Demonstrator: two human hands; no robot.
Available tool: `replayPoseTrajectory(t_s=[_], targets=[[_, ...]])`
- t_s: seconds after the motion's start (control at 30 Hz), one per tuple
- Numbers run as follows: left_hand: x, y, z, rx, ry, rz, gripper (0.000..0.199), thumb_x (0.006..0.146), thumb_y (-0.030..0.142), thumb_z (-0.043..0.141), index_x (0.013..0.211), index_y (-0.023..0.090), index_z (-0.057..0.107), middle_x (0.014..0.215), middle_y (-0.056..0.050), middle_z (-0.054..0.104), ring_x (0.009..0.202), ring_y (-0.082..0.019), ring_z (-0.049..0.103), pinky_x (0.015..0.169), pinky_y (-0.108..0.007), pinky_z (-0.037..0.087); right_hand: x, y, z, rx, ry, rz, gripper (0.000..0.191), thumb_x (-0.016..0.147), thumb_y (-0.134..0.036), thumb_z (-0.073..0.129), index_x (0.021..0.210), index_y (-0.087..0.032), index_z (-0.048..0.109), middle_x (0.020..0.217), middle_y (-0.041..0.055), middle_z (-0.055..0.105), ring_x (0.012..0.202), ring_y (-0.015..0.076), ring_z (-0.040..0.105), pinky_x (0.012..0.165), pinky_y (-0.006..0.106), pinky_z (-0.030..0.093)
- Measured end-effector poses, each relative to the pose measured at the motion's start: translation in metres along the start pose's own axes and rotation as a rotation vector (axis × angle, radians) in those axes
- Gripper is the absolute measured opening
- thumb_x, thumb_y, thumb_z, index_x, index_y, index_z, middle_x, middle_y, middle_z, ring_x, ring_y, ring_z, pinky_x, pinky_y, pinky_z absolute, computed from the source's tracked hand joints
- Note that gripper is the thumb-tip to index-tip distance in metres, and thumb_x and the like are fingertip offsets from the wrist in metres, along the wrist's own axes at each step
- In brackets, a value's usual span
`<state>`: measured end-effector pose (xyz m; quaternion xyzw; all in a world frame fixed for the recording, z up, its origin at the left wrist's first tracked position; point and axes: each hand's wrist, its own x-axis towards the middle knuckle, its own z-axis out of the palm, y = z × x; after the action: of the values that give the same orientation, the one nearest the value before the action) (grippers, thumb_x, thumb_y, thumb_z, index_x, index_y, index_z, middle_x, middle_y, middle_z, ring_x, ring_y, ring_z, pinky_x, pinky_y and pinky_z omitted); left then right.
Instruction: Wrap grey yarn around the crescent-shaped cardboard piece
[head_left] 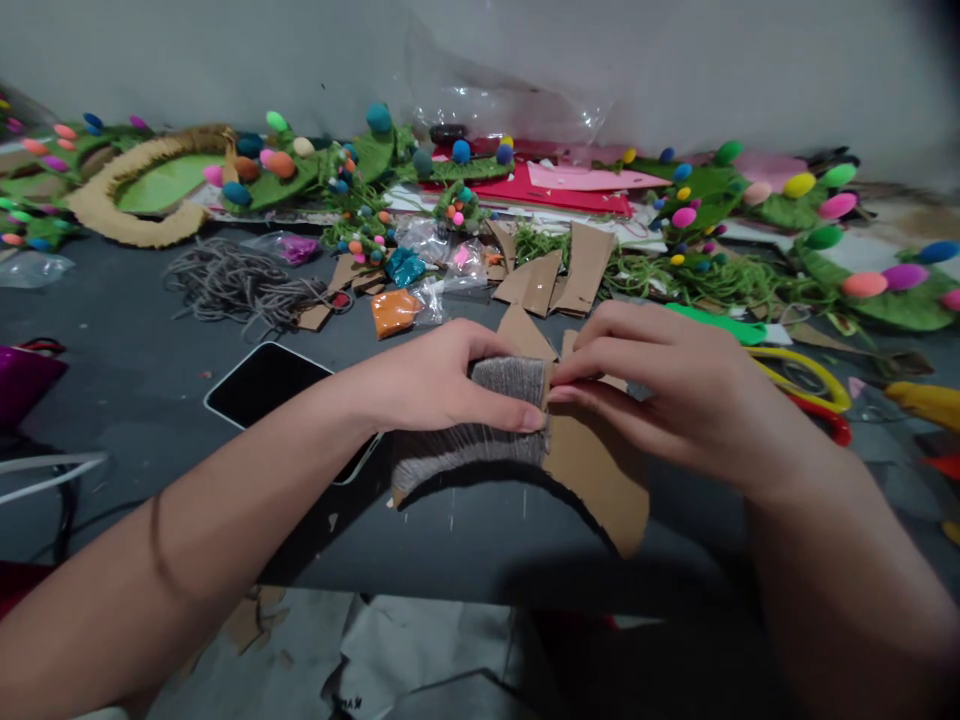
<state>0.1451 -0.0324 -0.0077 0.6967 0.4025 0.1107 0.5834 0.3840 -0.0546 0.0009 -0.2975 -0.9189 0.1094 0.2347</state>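
Observation:
A curved cardboard piece (600,470) is wrapped in grey yarn (480,445) over its left part, while the right part is bare brown. My left hand (450,385) grips the wrapped part, thumb on top near the edge of the winding. At that edge, the fingertips of my right hand (660,390) are pinched together against the cardboard; whatever they hold is too small to make out. Under my left forearm lies a phone (262,385) with a dark screen.
Tangled grey yarn (240,280) lies at the left, near a tan wrapped ring (142,225). Cardboard scraps (589,265) and an orange packet (395,312) sit behind the hands. Yellow-handled scissors (814,375) are at the right. Green leaves with coloured balls line the wall.

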Motion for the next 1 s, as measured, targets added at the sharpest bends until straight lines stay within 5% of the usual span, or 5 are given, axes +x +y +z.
replayPoseTrajectory(t_s=[0.43,0.67,0.87,1.0], targets=[[0.005,-0.002,0.002,0.146,-0.015,0.092,0.031,0.073,0.044,0.076,0.09,0.018,0.076,0.078,0.0,0.067,0.076,-0.017,0.061,0.068,-0.024,0.044,0.0,-0.003,0.005,0.037,0.039,0.051,0.012,0.093,-0.028,0.065,0.091,-0.018,0.07,0.086,0.0039,0.06,0.079,0.0148,0.057,0.067,0.028,0.043],[0.004,-0.002,0.004,0.146,-0.024,0.069,0.034,0.076,0.048,0.076,0.092,0.018,0.075,0.081,-0.001,0.064,0.071,-0.014,0.057,0.058,-0.023,0.038,0.001,0.0,0.001,0.081,0.067,0.083,0.015,0.092,-0.032,0.067,0.088,-0.017,0.07,0.086,0.0048,0.061,0.076,0.0147,0.057,0.066,0.028,0.043],[0.001,-0.001,0.005,0.141,-0.106,0.055,0.039,0.076,0.054,0.078,0.081,0.016,0.071,0.063,0.003,0.054,0.057,-0.009,0.046,0.047,-0.021,0.028,0.003,0.007,0.001,0.233,0.086,0.104,0.017,0.09,-0.033,0.07,0.082,-0.018,0.071,0.082,0.0034,0.063,0.072,0.0132,0.056,0.061,0.027,0.041],[-0.002,0.002,0.005,0.079,-0.066,0.12,0.034,0.075,0.047,0.081,0.079,0.015,0.071,0.07,0.001,0.057,0.063,-0.01,0.05,0.05,-0.02,0.035,0.003,0.008,0.001,0.354,0.102,0.186,0.015,0.089,-0.031,0.07,0.082,-0.018,0.07,0.077,0.0013,0.064,0.067,0.0119,0.056,0.058,0.026,0.041]])
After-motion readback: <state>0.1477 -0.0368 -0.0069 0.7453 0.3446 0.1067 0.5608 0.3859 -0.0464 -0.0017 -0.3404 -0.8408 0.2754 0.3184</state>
